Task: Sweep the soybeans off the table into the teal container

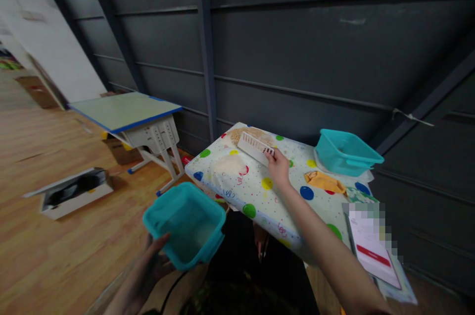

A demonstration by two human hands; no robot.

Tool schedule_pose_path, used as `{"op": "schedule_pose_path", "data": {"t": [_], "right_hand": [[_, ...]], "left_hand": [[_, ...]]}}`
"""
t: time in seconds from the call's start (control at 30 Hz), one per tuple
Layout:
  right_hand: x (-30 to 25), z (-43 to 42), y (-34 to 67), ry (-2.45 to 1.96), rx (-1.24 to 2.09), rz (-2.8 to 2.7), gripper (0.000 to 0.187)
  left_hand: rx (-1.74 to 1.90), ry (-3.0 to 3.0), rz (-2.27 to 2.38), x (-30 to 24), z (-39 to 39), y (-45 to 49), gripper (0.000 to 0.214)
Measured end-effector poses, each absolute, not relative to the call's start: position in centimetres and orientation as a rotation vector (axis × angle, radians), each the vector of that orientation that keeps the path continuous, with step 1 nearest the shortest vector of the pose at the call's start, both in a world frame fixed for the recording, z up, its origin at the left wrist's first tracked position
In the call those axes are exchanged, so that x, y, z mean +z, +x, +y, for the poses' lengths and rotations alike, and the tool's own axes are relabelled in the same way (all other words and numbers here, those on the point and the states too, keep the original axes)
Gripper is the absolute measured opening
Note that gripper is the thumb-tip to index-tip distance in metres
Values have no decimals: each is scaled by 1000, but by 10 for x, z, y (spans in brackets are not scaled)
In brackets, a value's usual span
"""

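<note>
My left hand (152, 258) grips the near left rim of a teal plastic tub (183, 226), held just off the table's front left edge. Some pale material lies at the bottom of the tub; its kind is not clear. In my right hand (278, 166), fingers closed on one end, is a white slotted plastic strip (255, 149), held over the table. Beyond the strip, a tan grain-like heap (237, 135) spreads on the dotted tablecloth (293, 196). A whitish heap (230, 164) lies nearer to me, left of the strip.
A second teal tub (347, 154) stands at the table's back right, with an orange cloth (324, 181) before it. A tablet (371, 245) lies at the right edge. A desk (126, 109) and an open white box (77, 193) stand left. A dark panelled wall (289, 47) rises behind.
</note>
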State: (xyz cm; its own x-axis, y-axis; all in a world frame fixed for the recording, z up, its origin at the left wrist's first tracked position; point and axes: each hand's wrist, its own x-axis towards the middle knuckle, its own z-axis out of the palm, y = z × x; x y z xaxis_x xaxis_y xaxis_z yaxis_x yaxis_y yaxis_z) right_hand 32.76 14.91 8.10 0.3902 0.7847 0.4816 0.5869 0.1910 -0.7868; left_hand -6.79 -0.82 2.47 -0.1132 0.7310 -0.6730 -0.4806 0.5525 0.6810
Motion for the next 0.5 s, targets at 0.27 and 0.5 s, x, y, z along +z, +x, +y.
{"op": "schedule_pose_path", "data": {"t": [0.27, 0.5], "right_hand": [[77, 158, 310, -1365, 288, -1535, 27], [69, 165, 305, -1352, 318, -1557, 29]], "left_hand": [[1017, 227, 1326, -7, -14, -17, 112], [997, 283, 1302, -18, -16, -11, 120]]}}
